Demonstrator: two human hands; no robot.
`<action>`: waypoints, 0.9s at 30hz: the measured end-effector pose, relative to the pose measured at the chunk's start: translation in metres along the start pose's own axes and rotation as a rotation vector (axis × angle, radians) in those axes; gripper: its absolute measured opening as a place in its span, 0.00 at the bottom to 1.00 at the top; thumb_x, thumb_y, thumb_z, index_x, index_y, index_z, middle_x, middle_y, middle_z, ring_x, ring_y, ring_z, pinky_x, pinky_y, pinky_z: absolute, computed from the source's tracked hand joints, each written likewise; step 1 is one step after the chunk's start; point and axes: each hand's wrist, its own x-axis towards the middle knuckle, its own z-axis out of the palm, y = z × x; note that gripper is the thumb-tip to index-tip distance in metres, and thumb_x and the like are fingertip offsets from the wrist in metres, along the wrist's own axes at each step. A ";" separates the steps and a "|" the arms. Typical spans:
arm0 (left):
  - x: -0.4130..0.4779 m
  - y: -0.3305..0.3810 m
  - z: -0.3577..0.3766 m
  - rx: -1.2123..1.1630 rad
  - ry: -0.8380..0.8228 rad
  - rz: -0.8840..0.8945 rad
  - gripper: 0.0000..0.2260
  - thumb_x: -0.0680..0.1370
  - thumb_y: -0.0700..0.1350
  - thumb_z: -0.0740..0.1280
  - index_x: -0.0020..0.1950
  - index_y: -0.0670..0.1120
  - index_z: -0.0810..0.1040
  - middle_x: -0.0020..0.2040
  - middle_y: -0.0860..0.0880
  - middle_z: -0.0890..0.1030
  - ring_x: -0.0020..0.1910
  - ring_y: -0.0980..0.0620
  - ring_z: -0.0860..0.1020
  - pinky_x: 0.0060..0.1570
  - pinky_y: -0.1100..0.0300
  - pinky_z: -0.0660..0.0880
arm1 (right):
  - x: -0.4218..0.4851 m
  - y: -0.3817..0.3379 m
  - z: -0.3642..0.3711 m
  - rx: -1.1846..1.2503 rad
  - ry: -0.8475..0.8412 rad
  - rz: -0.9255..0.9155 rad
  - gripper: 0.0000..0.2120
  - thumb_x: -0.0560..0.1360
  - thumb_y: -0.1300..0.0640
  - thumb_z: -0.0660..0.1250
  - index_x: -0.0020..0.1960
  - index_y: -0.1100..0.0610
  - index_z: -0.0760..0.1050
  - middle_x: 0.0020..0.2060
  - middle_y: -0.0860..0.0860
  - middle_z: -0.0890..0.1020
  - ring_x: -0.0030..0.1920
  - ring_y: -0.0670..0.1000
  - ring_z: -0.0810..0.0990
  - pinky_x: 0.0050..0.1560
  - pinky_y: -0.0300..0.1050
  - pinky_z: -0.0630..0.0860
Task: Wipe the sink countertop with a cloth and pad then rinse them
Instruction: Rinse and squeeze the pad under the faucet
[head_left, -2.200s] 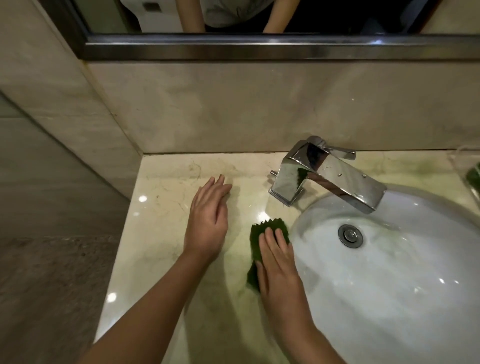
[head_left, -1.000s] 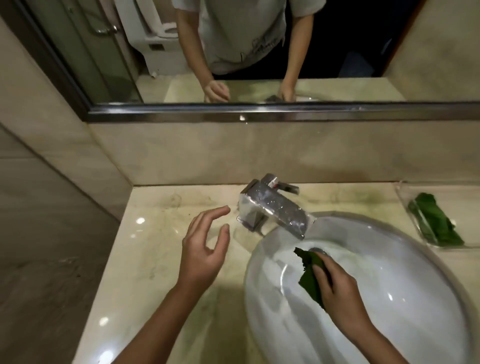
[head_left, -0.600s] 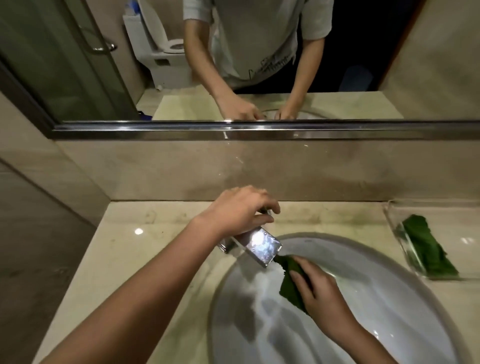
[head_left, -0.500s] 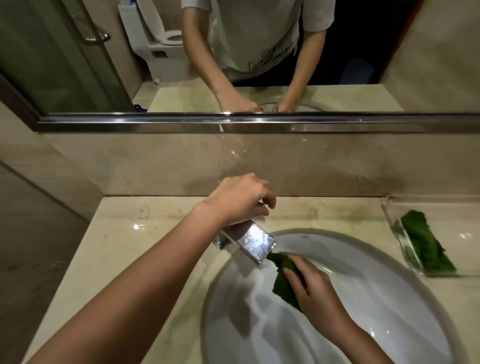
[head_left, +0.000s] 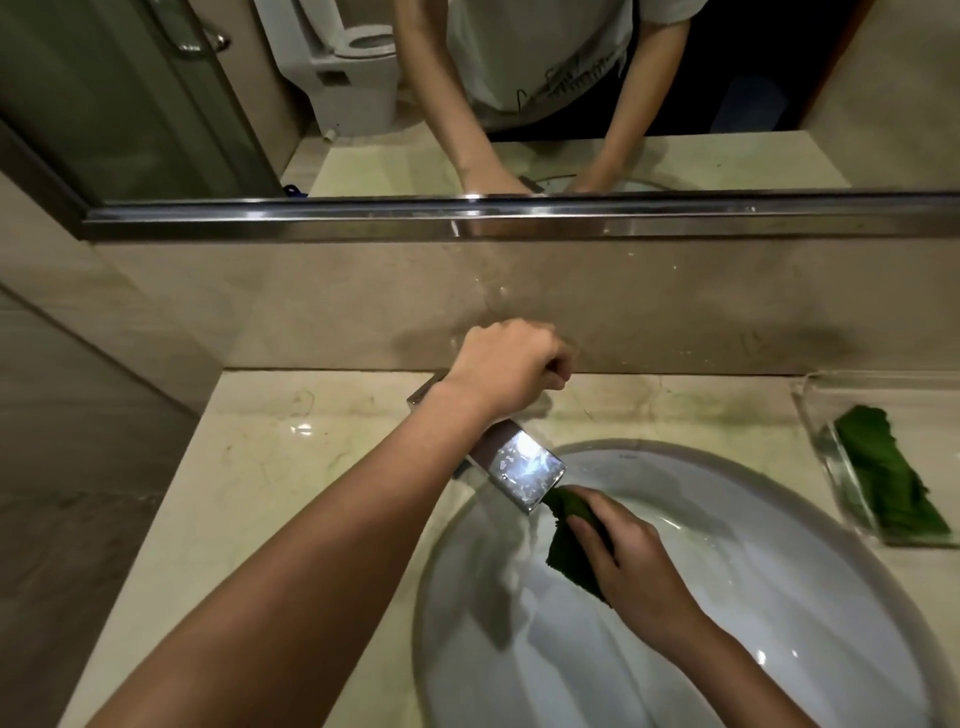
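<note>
My right hand (head_left: 631, 561) grips a green pad (head_left: 569, 540) inside the white sink basin (head_left: 769, 571), right under the spout of the chrome faucet (head_left: 524, 467). My left hand (head_left: 511, 364) is closed over the top of the faucet, hiding its handle. No water stream is clearly visible at the spout. A second green cloth (head_left: 888, 478) lies in a clear tray (head_left: 821, 447) at the right edge of the beige marble countertop (head_left: 270, 467).
A marble backsplash (head_left: 311, 312) rises behind the counter, with a metal-framed mirror (head_left: 467, 213) above it. A side wall (head_left: 78, 364) closes the counter on the left. The mirror reflects a person, a toilet and a glass shower door.
My right hand carried the green pad from the countertop into the basin under the spout. My left hand lifted off the counter and closed over the faucet top.
</note>
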 end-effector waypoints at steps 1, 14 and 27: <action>-0.003 0.000 -0.001 -0.030 0.014 -0.014 0.04 0.76 0.52 0.68 0.49 0.55 0.79 0.52 0.58 0.77 0.54 0.53 0.75 0.45 0.56 0.71 | 0.000 -0.002 0.001 0.006 -0.003 0.008 0.14 0.79 0.60 0.60 0.58 0.42 0.71 0.50 0.35 0.77 0.51 0.36 0.75 0.48 0.27 0.67; -0.177 0.010 0.079 -0.671 0.599 -0.360 0.08 0.77 0.46 0.60 0.50 0.53 0.79 0.46 0.60 0.77 0.45 0.62 0.77 0.41 0.70 0.72 | 0.012 -0.022 0.034 0.560 0.054 0.363 0.10 0.79 0.60 0.60 0.50 0.46 0.75 0.46 0.44 0.83 0.41 0.34 0.80 0.43 0.26 0.72; -0.140 0.033 0.133 -1.593 0.131 -0.721 0.13 0.72 0.47 0.65 0.56 0.50 0.78 0.48 0.51 0.84 0.49 0.55 0.82 0.50 0.60 0.78 | 0.014 0.009 0.053 0.725 0.084 0.450 0.15 0.69 0.55 0.73 0.55 0.53 0.77 0.51 0.59 0.80 0.50 0.56 0.81 0.49 0.48 0.78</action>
